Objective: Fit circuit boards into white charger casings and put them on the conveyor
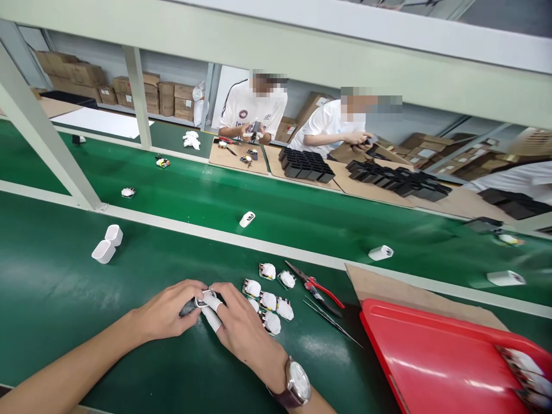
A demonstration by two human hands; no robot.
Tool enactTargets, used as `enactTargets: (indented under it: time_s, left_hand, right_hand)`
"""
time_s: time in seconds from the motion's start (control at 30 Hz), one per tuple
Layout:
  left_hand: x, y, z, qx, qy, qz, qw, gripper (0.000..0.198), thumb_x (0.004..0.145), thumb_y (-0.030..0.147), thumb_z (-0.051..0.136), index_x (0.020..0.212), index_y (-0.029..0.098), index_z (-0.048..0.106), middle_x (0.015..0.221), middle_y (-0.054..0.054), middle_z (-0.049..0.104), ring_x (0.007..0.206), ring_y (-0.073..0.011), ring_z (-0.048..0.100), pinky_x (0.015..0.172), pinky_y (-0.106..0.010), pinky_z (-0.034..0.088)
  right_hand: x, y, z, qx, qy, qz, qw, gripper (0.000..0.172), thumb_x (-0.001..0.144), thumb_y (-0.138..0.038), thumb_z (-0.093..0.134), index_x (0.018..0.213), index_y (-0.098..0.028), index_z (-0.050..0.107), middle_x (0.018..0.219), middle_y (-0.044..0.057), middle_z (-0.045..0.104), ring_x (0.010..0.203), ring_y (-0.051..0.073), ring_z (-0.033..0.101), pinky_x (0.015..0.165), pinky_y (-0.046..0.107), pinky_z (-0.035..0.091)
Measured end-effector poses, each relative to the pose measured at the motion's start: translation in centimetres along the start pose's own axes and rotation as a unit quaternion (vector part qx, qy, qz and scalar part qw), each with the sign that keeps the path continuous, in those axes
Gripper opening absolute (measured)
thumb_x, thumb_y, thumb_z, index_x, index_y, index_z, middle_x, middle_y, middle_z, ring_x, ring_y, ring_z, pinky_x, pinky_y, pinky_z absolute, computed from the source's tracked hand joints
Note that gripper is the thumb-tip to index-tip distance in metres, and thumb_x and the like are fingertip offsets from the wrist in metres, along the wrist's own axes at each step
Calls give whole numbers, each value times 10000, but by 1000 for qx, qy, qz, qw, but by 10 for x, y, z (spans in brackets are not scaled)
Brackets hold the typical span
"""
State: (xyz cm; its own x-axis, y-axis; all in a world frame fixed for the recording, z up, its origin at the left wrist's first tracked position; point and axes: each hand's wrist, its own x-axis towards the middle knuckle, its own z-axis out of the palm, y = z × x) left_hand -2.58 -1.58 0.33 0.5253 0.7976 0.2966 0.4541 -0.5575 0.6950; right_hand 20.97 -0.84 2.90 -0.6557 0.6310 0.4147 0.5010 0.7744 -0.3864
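- White-topped boards [268, 301], pliers [311, 284] and tweezers [334, 323] lie on the worktop [172, 368], near a red tray [431, 356].
- Left hand [175, 309] and right hand [240, 320], both curled, grip a grey-white piece [188, 308], left of these boards.

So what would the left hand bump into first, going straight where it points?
Most likely the right hand, beyond the small grey part in the left hand, though overlap makes depth unclear.

I face cardboard boxes [85, 74] at eleven o'clock, a white-shirted co-worker [255, 109] at twelve, black cases [397, 179] at one.
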Motion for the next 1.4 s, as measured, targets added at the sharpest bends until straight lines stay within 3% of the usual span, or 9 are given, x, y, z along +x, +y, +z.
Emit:
enactTargets:
  time_s: [0.2, 0.47, 0.6, 0.77, 0.87, 1.07, 1.13, 1.23, 1.4]
  left_hand:
    - [3, -1, -5, 119, 25, 135, 983, 202, 1038, 105, 573, 1191, 222, 637, 1273, -106, 692, 1133, -233, 707, 951, -348, 617]
    - [21, 10, -12, 139, 6, 117, 983, 145, 1043, 132, 554, 937, 198, 627, 1136, -75, 695, 858, -160, 686, 743, -275, 556]
    - [78, -3, -34, 170, -53, 55, 982, 162, 1001, 190, 596, 849, 212, 647, 1041, -45, 700, 831, -154, 682, 763, -250, 541]
    - [179, -54, -68, 263, 48, -98, 959, 122, 950, 198, 613, 852, 195, 686, 991, -89, 709, 867, -223, 723, 797, -307, 559]
    - [200, -71, -83, 278, 57, -142, 948, 76, 905, 249, 682, 890, 196, 735, 942, -84, 745, 849, -249, 739, 787, -323, 580]
    - [118, -62, -143, 317, 70, -188, 927, 512, 890, 508, 680, 1299, 201, 707, 1380, -161, 690, 1316, -389, 613, 1101, -491, 501]
    - [77, -65, -175, 350, 79, -259, 897, 618, 849, 581, 670, 1283, 143, 712, 1354, -240, 686, 1250, -481, 634, 1027, -590, 521]
    - [31, -74, -210, 356, 45, -377, 854, 631, 803, 631, 650, 1182, 137, 746, 1163, -227, 771, 1037, -454, 735, 866, -522, 591]
    - [23, -71, -197, 325, 56, -319, 889, 437, 904, 487, 519, 1098, 181, 765, 1192, -131, 787, 1099, -350, 732, 959, -409, 568]
  right_hand:
    - [-4, 0, 0, 5, -21, 14, 1000, 279, 1025, -86, 473, 1264, -193, 569, 1173, 128, 624, 1059, 274, 628, 880, 458, 634]
    - [-45, 43, -48, -91, 89, 87, 988, 434, 1014, -170, 570, 1444, -194, 520, 1385, 169, 625, 1258, 299, 626, 1041, 498, 588]
    - [-66, 96, -65, -206, 44, 154, 965, 446, 846, -44, 586, 1276, -143, 651, 1380, 200, 637, 1326, 372, 560, 1093, 582, 513]
    - [-51, 129, -65, -247, -80, 214, 942, 431, 730, 37, 560, 1100, -119, 716, 1330, 202, 683, 1327, 384, 554, 1095, 540, 466]
    - [-33, 129, -69, -239, -90, 199, 946, 330, 712, 44, 564, 955, -117, 717, 1124, 198, 734, 1158, 366, 643, 999, 502, 509]
    - [-10, 83, -60, -184, -52, 140, 972, 320, 912, -69, 569, 1209, -145, 659, 1192, 147, 693, 1162, 300, 608, 1022, 444, 502]
    - [-5, 57, -44, -148, -33, 77, 985, 291, 960, -121, 568, 1235, -168, 650, 1183, 134, 693, 1146, 290, 609, 1026, 447, 514]
    - [-3, 26, -18, -146, -63, 5, 987, 277, 886, -115, 640, 1153, -170, 691, 1146, 128, 705, 1099, 297, 625, 1030, 467, 537]
    - [-13, 13, 7, -213, -75, 3, 974, 198, 775, -37, 697, 928, -158, 735, 1351, 186, 655, 1287, 364, 581, 1103, 502, 526]
